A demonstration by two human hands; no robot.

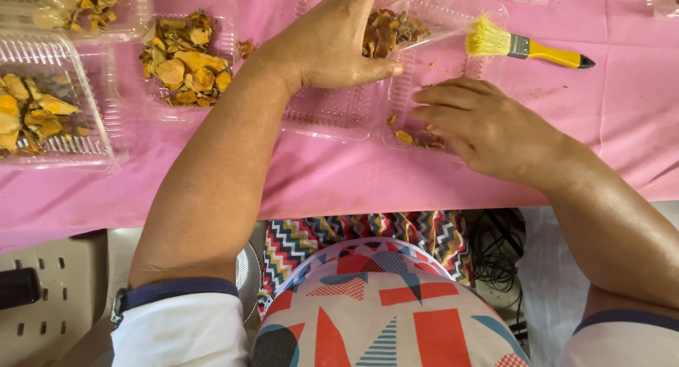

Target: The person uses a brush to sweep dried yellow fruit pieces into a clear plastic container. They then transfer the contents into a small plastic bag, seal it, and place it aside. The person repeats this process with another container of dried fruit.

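Reaching across the pink-covered surface (339, 176), the left hand (332, 45) is laid over the rim of a clear hinged plastic container (332, 112), thumb pressed along the near edge of its raised half, fingers curled over a heap of dried orange-brown slices (392, 29) inside; whether any slices are actually pinched in that grip cannot be told, since the fingertips are hidden past the top of the view. The container appears to be steadied by this hand so it is not shifted. The right hand (488, 126) is held flat and palm down on the other half of the same container, fingers loosely spread and nothing closed in its grip; a few loose yellow slices (410, 136) are seen just beside its fingertips, seemingly corralled against the tray floor. A small brush with pale yellow bristles and a yellow handle (527, 49) is left lying on the surface just beyond the right hand, within easy reach, untouched. To the left, three more clear containers are lined up side by side: one filled with yellow slices (185, 59), another at the near left edge (42, 116), a third at the top left corner (85, 6). A single stray slice (246, 49) lies on the cloth between containers. Patterned clothing (382, 303) is seen below the surface edge.
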